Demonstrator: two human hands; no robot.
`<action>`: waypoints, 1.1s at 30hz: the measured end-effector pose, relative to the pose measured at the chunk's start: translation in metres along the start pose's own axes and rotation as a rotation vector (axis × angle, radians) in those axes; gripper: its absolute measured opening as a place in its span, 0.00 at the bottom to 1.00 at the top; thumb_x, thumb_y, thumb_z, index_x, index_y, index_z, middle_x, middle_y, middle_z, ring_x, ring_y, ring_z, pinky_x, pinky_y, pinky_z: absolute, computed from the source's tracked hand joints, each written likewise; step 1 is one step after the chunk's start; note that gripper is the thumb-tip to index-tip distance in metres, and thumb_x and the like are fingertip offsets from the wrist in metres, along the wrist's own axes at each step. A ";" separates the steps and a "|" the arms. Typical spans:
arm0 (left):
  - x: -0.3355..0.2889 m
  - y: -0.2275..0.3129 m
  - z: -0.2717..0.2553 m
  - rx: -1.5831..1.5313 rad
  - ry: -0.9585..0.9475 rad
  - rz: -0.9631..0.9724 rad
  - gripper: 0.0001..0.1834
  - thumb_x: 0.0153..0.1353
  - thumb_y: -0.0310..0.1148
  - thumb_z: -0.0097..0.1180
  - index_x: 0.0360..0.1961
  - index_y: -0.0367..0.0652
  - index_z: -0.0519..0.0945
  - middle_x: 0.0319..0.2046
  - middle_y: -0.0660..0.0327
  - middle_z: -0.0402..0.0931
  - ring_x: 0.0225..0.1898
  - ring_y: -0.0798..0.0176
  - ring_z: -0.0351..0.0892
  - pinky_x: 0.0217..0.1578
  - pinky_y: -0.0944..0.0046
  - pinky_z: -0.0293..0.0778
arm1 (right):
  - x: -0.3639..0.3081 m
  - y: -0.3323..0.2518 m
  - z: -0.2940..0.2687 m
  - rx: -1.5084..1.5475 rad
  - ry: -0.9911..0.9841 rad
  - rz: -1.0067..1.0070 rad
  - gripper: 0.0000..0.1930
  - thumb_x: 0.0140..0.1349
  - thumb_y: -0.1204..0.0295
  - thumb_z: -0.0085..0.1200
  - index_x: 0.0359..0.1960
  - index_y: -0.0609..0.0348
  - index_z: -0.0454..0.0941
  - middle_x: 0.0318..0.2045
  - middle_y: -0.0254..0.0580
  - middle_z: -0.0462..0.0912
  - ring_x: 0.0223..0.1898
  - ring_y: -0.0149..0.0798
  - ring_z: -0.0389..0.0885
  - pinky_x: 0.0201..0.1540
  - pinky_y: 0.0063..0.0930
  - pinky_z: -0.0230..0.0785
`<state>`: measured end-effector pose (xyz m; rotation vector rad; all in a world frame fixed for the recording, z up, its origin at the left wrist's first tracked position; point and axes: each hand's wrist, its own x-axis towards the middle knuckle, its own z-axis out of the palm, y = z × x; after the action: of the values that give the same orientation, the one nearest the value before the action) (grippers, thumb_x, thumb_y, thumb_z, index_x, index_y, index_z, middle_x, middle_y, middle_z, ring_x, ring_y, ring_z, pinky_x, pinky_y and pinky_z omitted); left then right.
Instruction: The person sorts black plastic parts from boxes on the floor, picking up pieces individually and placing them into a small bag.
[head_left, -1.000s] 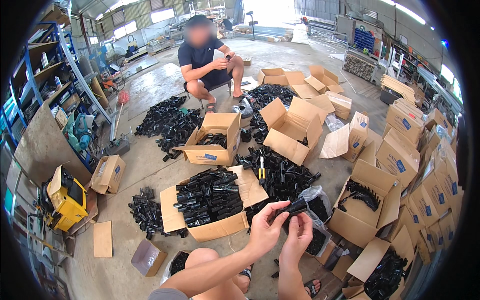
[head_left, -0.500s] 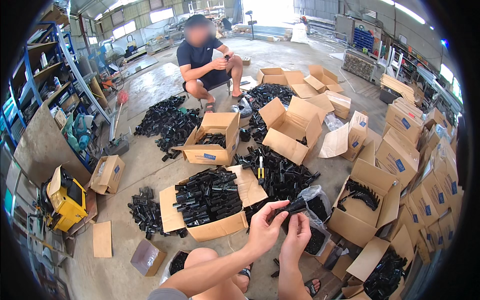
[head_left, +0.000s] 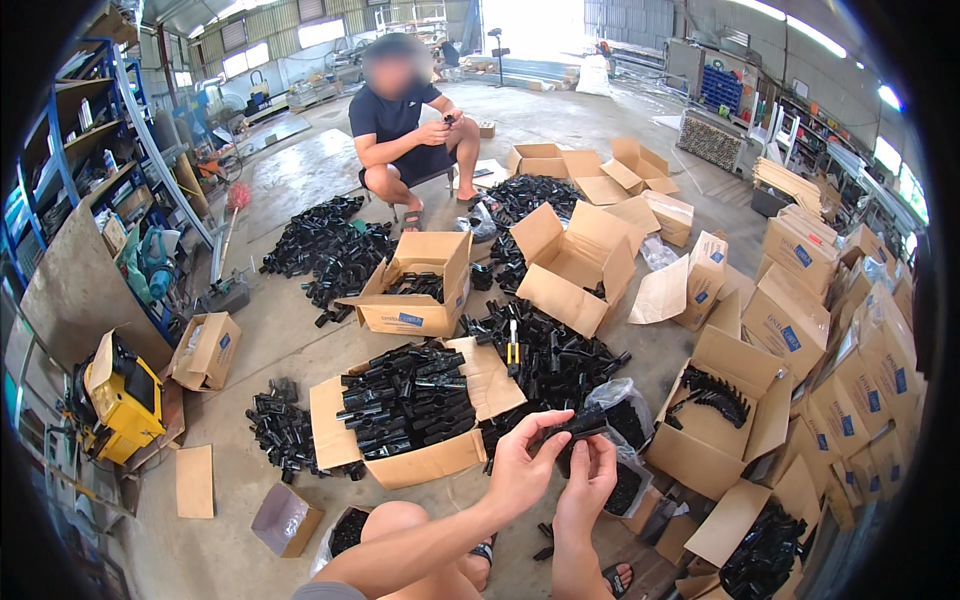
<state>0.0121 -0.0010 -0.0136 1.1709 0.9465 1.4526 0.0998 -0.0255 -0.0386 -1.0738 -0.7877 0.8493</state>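
In front of me a black tubular plastic part (head_left: 584, 423) is held slantwise, its far end pointing up to the right. My left hand (head_left: 524, 462) grips its near end between thumb and fingers. From below, my right hand (head_left: 586, 482) is closed on its underside, fingertips bent in; whatever small thing may be between them is hidden. Just beyond lies a heap of similar black parts (head_left: 570, 360), with a yellow-and-black hand tool (head_left: 513, 350) on top. An open carton (head_left: 425, 462) to the left is filled with rows of such parts.
Clear bags of small black pieces (head_left: 625, 415) stand beside my right hand. Open cartons (head_left: 700, 462) and stacked boxes (head_left: 850, 400) line the right. Across the heaps a seated person (head_left: 400, 130) handles a small black part. A yellow machine (head_left: 130, 405) stands at left.
The view has shifted slightly, so the whole scene sits a little further left. Both hands keep their hold on the black part, with hardly any change in grip.
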 end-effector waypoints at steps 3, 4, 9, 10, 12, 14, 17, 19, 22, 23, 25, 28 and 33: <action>0.000 -0.001 -0.001 0.022 -0.020 -0.008 0.15 0.67 0.19 0.58 0.54 0.36 0.81 0.47 0.60 0.83 0.46 0.72 0.80 0.48 0.70 0.76 | 0.002 -0.003 0.004 0.134 0.053 0.028 0.13 0.74 0.73 0.52 0.56 0.66 0.74 0.48 0.39 0.80 0.49 0.28 0.78 0.55 0.23 0.68; -0.001 -0.001 -0.003 0.030 -0.035 -0.022 0.15 0.67 0.19 0.58 0.54 0.36 0.81 0.47 0.60 0.83 0.45 0.72 0.80 0.47 0.70 0.76 | 0.002 -0.004 0.003 0.137 0.051 0.028 0.13 0.74 0.73 0.52 0.56 0.66 0.74 0.48 0.39 0.80 0.49 0.28 0.78 0.55 0.23 0.68; -0.001 -0.004 -0.011 0.111 -0.169 -0.111 0.16 0.67 0.19 0.58 0.56 0.36 0.80 0.48 0.63 0.81 0.49 0.71 0.79 0.51 0.70 0.76 | 0.015 -0.003 -0.028 0.195 -0.143 0.258 0.15 0.72 0.66 0.58 0.57 0.57 0.76 0.45 0.28 0.81 0.45 0.24 0.80 0.45 0.23 0.75; 0.000 -0.002 -0.012 0.173 -0.208 -0.124 0.16 0.67 0.19 0.58 0.56 0.36 0.80 0.48 0.62 0.81 0.48 0.71 0.80 0.51 0.70 0.76 | 0.016 0.000 -0.034 0.188 -0.168 0.261 0.15 0.72 0.65 0.58 0.55 0.56 0.77 0.45 0.28 0.81 0.45 0.26 0.80 0.48 0.26 0.76; 0.000 -0.006 -0.014 0.252 -0.250 -0.047 0.15 0.67 0.21 0.59 0.55 0.37 0.81 0.48 0.61 0.82 0.45 0.72 0.80 0.45 0.70 0.77 | 0.016 0.001 -0.043 0.214 -0.169 0.288 0.15 0.71 0.68 0.58 0.55 0.58 0.76 0.45 0.30 0.82 0.45 0.26 0.81 0.48 0.25 0.76; -0.001 0.010 -0.010 0.312 -0.271 -0.053 0.15 0.67 0.22 0.60 0.55 0.39 0.81 0.46 0.62 0.82 0.42 0.72 0.80 0.42 0.70 0.77 | 0.015 -0.003 -0.046 0.302 -0.142 0.343 0.13 0.70 0.69 0.60 0.52 0.59 0.77 0.43 0.32 0.83 0.44 0.28 0.82 0.49 0.27 0.77; 0.000 0.013 -0.009 0.369 -0.293 -0.055 0.15 0.66 0.25 0.62 0.54 0.42 0.83 0.42 0.63 0.84 0.35 0.73 0.79 0.36 0.69 0.76 | 0.015 -0.004 -0.051 0.330 -0.141 0.372 0.14 0.69 0.67 0.62 0.51 0.58 0.78 0.44 0.32 0.83 0.44 0.28 0.82 0.49 0.29 0.77; 0.001 0.013 -0.009 0.408 -0.326 0.008 0.16 0.65 0.27 0.63 0.54 0.43 0.83 0.43 0.63 0.84 0.32 0.73 0.78 0.34 0.68 0.76 | 0.016 -0.003 -0.054 0.339 -0.140 0.383 0.14 0.69 0.66 0.62 0.51 0.57 0.79 0.43 0.32 0.84 0.43 0.29 0.82 0.47 0.29 0.77; 0.001 0.021 -0.012 0.452 -0.367 -0.029 0.21 0.65 0.30 0.66 0.59 0.44 0.80 0.46 0.61 0.84 0.38 0.70 0.81 0.39 0.67 0.78 | 0.015 -0.007 -0.056 0.339 -0.113 0.419 0.12 0.70 0.67 0.60 0.50 0.57 0.79 0.42 0.33 0.84 0.42 0.29 0.83 0.43 0.28 0.78; 0.000 0.020 -0.011 0.452 -0.365 -0.030 0.21 0.65 0.30 0.66 0.59 0.44 0.80 0.46 0.61 0.84 0.38 0.70 0.81 0.39 0.67 0.78 | 0.016 -0.008 -0.056 0.339 -0.114 0.420 0.12 0.70 0.67 0.60 0.50 0.57 0.79 0.42 0.33 0.84 0.42 0.29 0.83 0.43 0.28 0.78; -0.003 0.015 -0.008 0.186 -0.285 -0.217 0.28 0.64 0.33 0.68 0.64 0.43 0.75 0.49 0.55 0.83 0.47 0.66 0.83 0.47 0.65 0.80 | 0.020 -0.008 -0.057 0.336 -0.090 0.383 0.11 0.71 0.67 0.59 0.49 0.58 0.78 0.42 0.33 0.84 0.41 0.29 0.83 0.43 0.27 0.77; -0.006 -0.019 -0.013 0.172 -0.398 -0.353 0.31 0.63 0.33 0.69 0.64 0.34 0.73 0.52 0.53 0.82 0.55 0.64 0.80 0.56 0.63 0.78 | 0.023 -0.011 -0.053 0.331 -0.021 0.328 0.08 0.72 0.68 0.58 0.47 0.57 0.78 0.41 0.34 0.84 0.40 0.29 0.83 0.43 0.26 0.77; -0.013 -0.033 -0.008 0.063 -0.399 -0.454 0.22 0.63 0.32 0.68 0.56 0.34 0.79 0.48 0.60 0.83 0.48 0.70 0.81 0.50 0.68 0.77 | 0.021 -0.015 -0.044 0.284 0.070 0.231 0.06 0.72 0.69 0.57 0.44 0.56 0.77 0.40 0.33 0.83 0.41 0.28 0.82 0.43 0.26 0.74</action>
<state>0.0121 -0.0069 -0.0493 1.1435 0.9054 0.7963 0.1502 -0.0289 -0.0342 -0.9457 -0.4722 1.0785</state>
